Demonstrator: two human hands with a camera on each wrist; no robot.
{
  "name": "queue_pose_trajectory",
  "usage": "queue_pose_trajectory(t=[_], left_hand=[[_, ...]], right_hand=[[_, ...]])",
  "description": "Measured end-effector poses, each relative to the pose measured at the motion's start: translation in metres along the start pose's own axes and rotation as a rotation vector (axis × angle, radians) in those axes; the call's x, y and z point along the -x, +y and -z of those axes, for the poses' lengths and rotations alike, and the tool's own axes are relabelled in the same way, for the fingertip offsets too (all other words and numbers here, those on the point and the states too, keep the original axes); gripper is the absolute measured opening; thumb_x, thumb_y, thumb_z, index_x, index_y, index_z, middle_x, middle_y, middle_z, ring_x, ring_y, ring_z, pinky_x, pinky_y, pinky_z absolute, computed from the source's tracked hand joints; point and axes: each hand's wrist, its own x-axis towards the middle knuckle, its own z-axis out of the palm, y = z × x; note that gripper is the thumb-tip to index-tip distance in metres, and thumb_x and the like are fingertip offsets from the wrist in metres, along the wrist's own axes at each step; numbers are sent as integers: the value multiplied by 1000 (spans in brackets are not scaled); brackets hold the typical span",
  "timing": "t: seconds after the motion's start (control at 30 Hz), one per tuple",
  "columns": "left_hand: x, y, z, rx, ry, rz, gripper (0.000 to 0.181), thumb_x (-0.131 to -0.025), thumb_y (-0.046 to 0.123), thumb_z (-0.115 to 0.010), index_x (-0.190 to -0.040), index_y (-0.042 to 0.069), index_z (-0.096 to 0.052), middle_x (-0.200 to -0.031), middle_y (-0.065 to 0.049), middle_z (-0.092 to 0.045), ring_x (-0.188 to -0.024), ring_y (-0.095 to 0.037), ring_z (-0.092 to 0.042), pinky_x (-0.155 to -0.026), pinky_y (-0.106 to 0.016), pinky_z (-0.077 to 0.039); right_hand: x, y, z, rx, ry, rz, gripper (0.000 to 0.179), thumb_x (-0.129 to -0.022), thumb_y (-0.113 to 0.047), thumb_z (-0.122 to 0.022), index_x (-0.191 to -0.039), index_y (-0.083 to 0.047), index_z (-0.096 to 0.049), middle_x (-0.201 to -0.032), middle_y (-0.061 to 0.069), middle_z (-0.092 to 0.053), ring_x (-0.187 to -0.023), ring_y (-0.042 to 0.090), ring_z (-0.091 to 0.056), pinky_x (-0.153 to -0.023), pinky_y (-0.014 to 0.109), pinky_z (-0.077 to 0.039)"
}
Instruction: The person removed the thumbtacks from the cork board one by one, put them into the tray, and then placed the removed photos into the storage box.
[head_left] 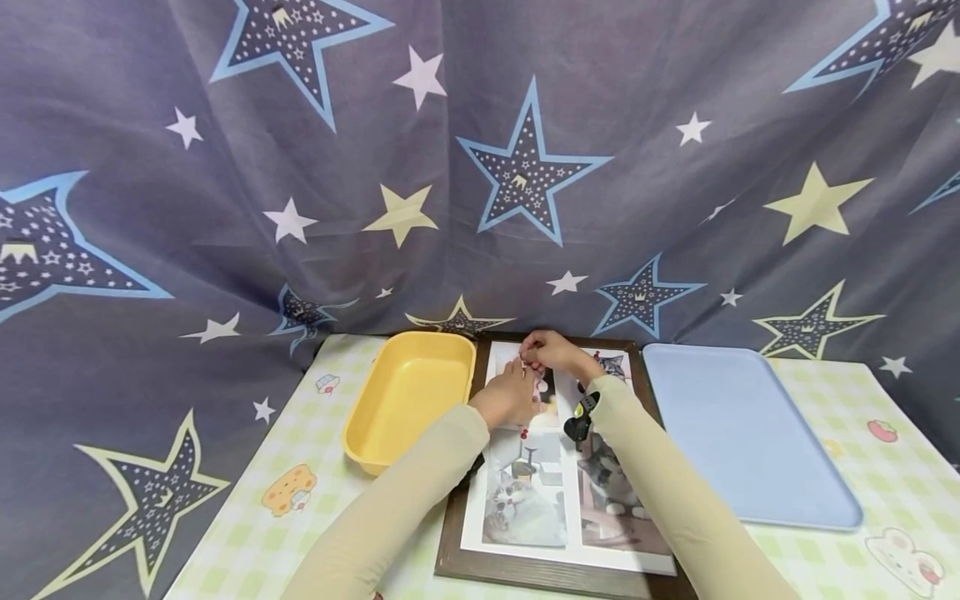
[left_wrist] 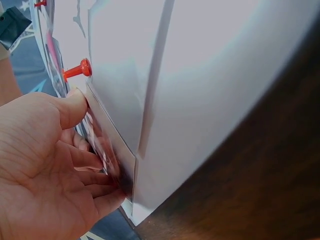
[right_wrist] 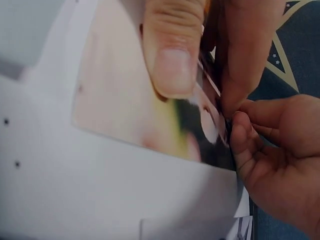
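Note:
A brown-framed white board (head_left: 517, 567) lies on the table with cat photos fixed by red push pins. My left hand (head_left: 512, 395) rests on the upper left photo (right_wrist: 117, 107), its thumb (right_wrist: 173, 65) on the photo's face and its fingers near the top edge. Just beyond, my right hand (head_left: 553, 352) has its fingertips pinched together at that top edge, touching the left fingertips. I cannot tell what it pinches. Below the left hand, a red push pin (left_wrist: 79, 70) stands at the top of the lower left photo (head_left: 525, 512).
Left of the board is a yellow basin (head_left: 408, 400); on its right, a pale blue tray (head_left: 738, 425). A lower right photo (head_left: 611, 492) is partly covered by the right forearm. A checked cloth (head_left: 247, 542) covers the table, and a star-patterned curtain (head_left: 637, 208) hangs behind.

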Motion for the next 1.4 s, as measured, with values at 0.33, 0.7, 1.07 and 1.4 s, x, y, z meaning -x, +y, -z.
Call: queue_pose_trajectory(t=[0.33, 0.7, 1.07, 1.4], left_hand=[[0, 1, 1, -17, 6, 5, 81, -103, 48, -53, -159, -4, -26, -166, -28, -20, -155, -32, -24, -117, -37, -42], [-1, 1, 3, -6, -5, 12, 81, -104, 50, -51, -160, -2, -23, -168, -27, -16, -157, -32, -20, -121, -37, -37], [0, 1, 0, 12, -18, 5, 80, -105, 49, -50, -160, -2, -23, -168, -27, -14, -158, -33, -19, -122, -37, -36], [2, 1, 2, 13, -23, 15, 80, -105, 49, -50, -161, -1, -22, -168, -27, -13, -158, -32, -17, -123, -37, -34]], right_hand=[[0, -2, 0, 4, -10, -24, 27, -94, 7, -50, -120, 10, -58, -88, 7, -58, -71, 12, -54, -63, 23, -48], [-1, -4, 2, 24, -4, -19, 25, -92, 9, -49, -117, 10, -56, -85, 6, -59, -69, 12, -53, -62, 22, -47], [1, -4, 0, 29, -9, -34, 21, -96, 7, -49, -117, 10, -54, -86, 6, -58, -71, 13, -54, -63, 23, -48], [0, -3, -1, 16, -3, -15, 20, -96, 9, -47, -115, 10, -53, -86, 5, -57, -70, 13, -52, -62, 23, -47]])
